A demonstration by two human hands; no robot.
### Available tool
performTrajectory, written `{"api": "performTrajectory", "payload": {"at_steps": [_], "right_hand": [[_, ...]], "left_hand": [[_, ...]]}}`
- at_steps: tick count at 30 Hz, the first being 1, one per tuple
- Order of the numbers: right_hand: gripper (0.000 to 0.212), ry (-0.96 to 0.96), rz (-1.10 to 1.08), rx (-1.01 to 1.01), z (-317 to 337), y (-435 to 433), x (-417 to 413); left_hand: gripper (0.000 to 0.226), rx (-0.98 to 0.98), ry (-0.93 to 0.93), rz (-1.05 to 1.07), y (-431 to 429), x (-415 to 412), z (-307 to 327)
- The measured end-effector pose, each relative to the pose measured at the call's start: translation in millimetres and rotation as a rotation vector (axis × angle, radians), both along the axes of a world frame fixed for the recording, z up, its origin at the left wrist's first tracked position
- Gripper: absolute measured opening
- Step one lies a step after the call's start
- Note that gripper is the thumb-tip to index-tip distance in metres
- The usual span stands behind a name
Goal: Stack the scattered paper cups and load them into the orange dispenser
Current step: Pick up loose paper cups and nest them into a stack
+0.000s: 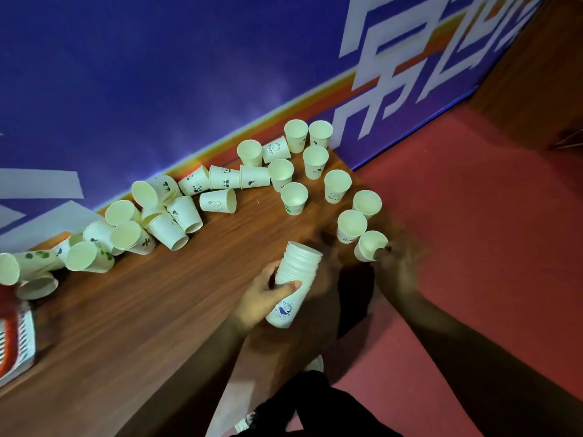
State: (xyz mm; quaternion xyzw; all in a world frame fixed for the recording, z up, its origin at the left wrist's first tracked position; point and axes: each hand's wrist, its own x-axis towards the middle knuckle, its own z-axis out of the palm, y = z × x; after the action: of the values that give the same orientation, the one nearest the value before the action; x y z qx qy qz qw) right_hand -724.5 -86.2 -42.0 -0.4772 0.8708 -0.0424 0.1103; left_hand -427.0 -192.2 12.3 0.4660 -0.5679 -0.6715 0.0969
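My left hand grips a stack of nested white paper cups, held tilted above the wooden table. The bottom cup of the stack bears a blue round print. My right hand, blurred, pinches the rim of a single paper cup at the table's right edge. Several more white cups lie scattered along the table's far side, some upright, some tipped over. At the left edge an orange and white object, possibly the dispenser, is partly cut off.
A blue wall with white characters and an orange stripe runs behind the table. Red floor lies to the right. My dark trousers and a shoe show below the table's front edge.
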Motion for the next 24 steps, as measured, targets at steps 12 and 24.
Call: {"api": "performTrajectory", "payload": {"at_steps": [12,24], "right_hand": [[0.001,-0.650,-0.149,-0.603,86.3,10.8,28.5],[0.014,-0.897,0.062,-0.397,97.7,-36.8,59.7]], "left_hand": [[0.078,-0.176,-0.203,-0.129,-4.7,-10.7,4.3],[0.070,-0.161,-0.157,-0.110,-10.0,2.3,12.0]]}}
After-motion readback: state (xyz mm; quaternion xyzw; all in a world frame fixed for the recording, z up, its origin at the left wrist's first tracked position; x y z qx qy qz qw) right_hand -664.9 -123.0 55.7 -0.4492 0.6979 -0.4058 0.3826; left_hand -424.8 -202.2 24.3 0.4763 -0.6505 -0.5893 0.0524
